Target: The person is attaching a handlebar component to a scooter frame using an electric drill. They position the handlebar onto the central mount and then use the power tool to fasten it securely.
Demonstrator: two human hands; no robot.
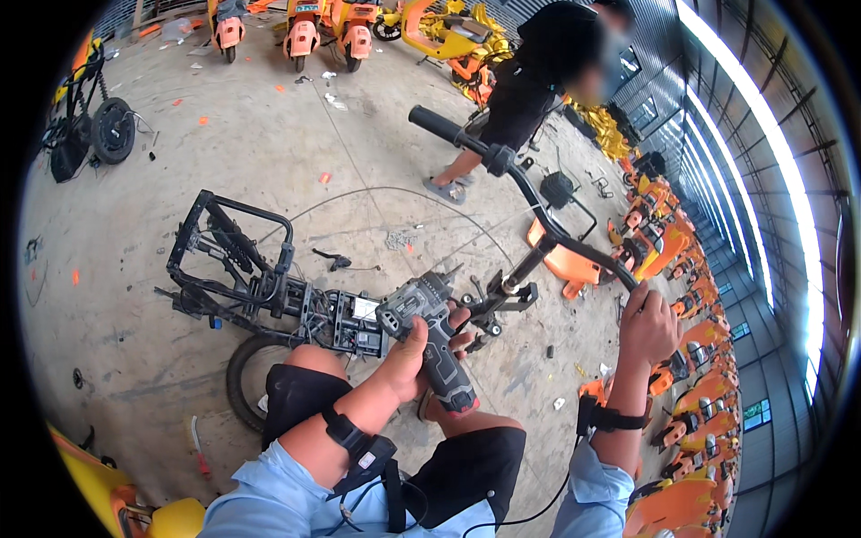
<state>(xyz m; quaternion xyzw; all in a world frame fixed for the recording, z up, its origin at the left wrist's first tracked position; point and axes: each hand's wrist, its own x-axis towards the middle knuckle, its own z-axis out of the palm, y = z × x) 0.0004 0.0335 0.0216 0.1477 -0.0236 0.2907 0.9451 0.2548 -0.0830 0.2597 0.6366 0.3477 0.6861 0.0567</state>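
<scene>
My left hand [408,366] is wrapped round the grip of a grey and black cordless drill [437,345]. The drill's nose points up and to the right, over the scooter's stripped frame [296,291]. My right hand [649,328] is closed on the near end of the black handlebar [547,208], which slants across the frame's front. A black rubber grip [437,125] covers the bar's far end. Bare wiring and metal parts show along the frame's middle, and a black tubular rack [230,199] stands at its left. The drill hides part of the steering column's base.
Another person [538,72] stands beyond the handlebar. An orange panel [570,262], a loose lever [336,260] and a cable lie on the floor. Orange scooters [691,403] line the right, more stand at the back, and a wheel assembly [112,131] is far left.
</scene>
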